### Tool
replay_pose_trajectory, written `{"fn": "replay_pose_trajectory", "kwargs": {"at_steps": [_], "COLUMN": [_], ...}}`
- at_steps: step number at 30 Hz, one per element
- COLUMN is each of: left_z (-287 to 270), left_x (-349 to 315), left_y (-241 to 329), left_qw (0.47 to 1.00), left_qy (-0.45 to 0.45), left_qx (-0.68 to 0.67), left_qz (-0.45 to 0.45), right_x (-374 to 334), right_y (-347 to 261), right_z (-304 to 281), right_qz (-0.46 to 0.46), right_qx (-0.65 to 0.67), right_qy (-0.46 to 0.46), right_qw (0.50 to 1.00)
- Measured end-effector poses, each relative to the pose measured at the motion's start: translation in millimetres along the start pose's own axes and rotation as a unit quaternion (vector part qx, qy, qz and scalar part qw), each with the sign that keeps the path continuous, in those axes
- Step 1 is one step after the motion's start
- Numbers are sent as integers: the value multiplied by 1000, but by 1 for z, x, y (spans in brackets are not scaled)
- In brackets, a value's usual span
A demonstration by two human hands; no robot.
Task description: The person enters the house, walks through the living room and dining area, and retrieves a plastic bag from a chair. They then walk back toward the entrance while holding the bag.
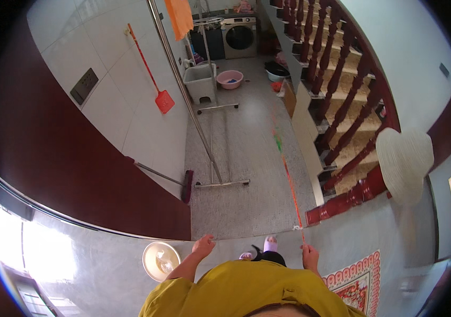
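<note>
My right hand [310, 257] is closed around the near end of a long, thin orange pole [293, 193]. The pole reaches forward over the grey floor and carries a green part toward its far end. Beyond that green part it is blurred, so its tip cannot be made out. My left hand [203, 245] hangs in front of my body with loosely bent fingers, partly apart, and nothing shows in it. Nearest to that arm, on the floor, is a cream basin [151, 259] with something clear and plastic inside.
A wheeled metal clothes rack [220, 184] stands ahead, left of the pole. A broom [187, 186] leans at the left wall. Stairs with a dark red railing [336, 206] rise at right. Farther off are a pink basin [237, 83], a grey tub [196, 79] and a washing machine [239, 22].
</note>
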State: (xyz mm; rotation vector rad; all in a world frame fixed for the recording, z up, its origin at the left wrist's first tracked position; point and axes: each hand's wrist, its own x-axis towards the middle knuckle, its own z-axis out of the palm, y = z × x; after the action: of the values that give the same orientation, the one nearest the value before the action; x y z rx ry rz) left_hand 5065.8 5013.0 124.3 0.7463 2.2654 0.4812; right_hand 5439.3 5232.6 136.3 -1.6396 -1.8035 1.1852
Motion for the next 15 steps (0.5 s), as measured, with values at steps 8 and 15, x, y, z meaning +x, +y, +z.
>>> {"fn": "replay_pose_trajectory", "kwargs": {"at_steps": [8,15], "left_z": [30,52], "left_x": [9,40], "left_y": [-11,37], "left_qw": [982,989], "left_qy": [-74,-6], "left_qx": [25,-14], "left_qz": [-170,-148], "right_x": [147,255], "right_y": [-34,-83], "right_z": [3,-6], "right_qz": [-104,-264], "right_qx": [20,-28], "right_qy": [-73,-150], "right_qw": [992,952]}}
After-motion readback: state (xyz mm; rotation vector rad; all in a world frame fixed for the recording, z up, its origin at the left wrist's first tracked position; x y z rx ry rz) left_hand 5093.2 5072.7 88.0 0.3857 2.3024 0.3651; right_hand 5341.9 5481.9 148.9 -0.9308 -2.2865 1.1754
